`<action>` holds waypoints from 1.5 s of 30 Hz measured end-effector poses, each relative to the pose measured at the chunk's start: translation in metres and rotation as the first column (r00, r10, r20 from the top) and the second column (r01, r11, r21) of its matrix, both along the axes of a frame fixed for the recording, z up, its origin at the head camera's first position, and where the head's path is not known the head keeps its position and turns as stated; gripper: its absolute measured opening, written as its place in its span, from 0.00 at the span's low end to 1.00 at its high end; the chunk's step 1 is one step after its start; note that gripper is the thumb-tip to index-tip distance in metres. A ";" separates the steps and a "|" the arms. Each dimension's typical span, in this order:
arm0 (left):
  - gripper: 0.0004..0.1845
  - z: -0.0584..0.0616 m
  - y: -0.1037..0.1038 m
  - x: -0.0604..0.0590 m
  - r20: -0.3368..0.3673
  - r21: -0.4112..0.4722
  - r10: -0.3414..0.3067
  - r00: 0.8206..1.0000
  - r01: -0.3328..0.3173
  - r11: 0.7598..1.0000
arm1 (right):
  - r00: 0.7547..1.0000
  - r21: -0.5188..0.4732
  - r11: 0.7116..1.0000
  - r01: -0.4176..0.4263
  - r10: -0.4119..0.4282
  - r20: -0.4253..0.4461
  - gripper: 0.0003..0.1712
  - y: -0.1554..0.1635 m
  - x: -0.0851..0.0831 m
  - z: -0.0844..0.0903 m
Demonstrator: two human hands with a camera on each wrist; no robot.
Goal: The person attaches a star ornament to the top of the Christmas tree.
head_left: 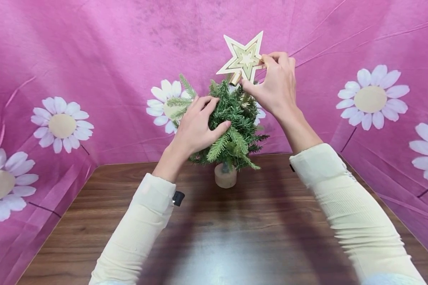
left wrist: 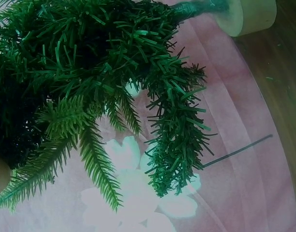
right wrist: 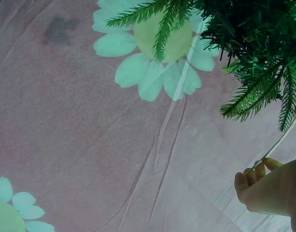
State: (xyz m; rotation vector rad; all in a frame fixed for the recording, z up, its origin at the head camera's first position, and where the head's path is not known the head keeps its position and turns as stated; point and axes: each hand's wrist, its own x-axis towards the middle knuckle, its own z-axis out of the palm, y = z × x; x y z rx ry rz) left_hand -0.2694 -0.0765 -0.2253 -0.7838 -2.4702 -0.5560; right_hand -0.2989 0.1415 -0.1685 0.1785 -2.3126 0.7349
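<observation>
A small green Christmas tree (head_left: 233, 113) with a round wooden base (head_left: 225, 176) stands towards the back of the table. My left hand (head_left: 199, 122) grips its upper left side, thumb across the front branches and fingers curved into the needles. Above the treetop, my right hand (head_left: 276, 81) holds a gold star topper (head_left: 245, 57) by its right side. The star tilts, and its short gold tube (head_left: 235, 78) sits close over the top branches. In the right wrist view the star shows edge-on as a thin strip (right wrist: 275, 145) at the fingertips.
The brown wooden table (head_left: 217, 229) reaches back to a pink cloth backdrop (head_left: 128, 59) printed with white daisies (head_left: 371, 97). Lighter green sprigs (head_left: 180, 102) stick out at the tree's left.
</observation>
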 end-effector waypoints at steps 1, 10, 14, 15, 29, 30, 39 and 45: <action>0.40 0.000 0.000 0.000 -0.002 0.000 -0.001 1.000 0.001 1.000 | 1.000 -0.001 1.000 0.001 -0.001 0.001 0.41 0.000 0.000 0.000; 0.41 -0.001 -0.001 -0.002 0.000 0.003 -0.010 1.000 0.010 1.000 | 1.000 0.009 1.000 0.019 -0.019 0.017 0.43 -0.005 -0.001 0.006; 0.40 0.000 -0.005 -0.001 0.002 -0.005 0.006 1.000 -0.006 1.000 | 1.000 0.002 1.000 0.014 -0.014 0.020 0.45 -0.013 -0.003 0.008; 0.40 0.000 -0.006 -0.001 0.002 -0.005 0.010 1.000 -0.010 1.000 | 1.000 0.003 1.000 0.011 -0.011 0.020 0.45 -0.015 -0.003 0.008; 0.40 0.000 -0.005 -0.001 -0.010 -0.004 0.026 1.000 -0.026 1.000 | 0.996 0.079 0.997 -0.011 0.018 -0.085 0.35 -0.024 0.001 0.006; 0.40 0.000 -0.005 -0.001 -0.010 -0.005 0.027 1.000 -0.027 1.000 | 0.996 0.080 0.997 -0.012 0.019 -0.088 0.35 -0.024 0.001 0.005; 0.40 0.001 -0.004 -0.001 -0.001 -0.003 0.033 0.999 -0.033 0.999 | 0.993 0.085 0.996 -0.021 0.030 -0.112 0.36 -0.019 0.000 0.001; 0.40 0.002 -0.004 -0.001 0.000 0.003 0.031 1.000 -0.031 1.000 | 0.987 0.094 0.995 -0.030 0.044 -0.156 0.35 -0.016 -0.002 -0.003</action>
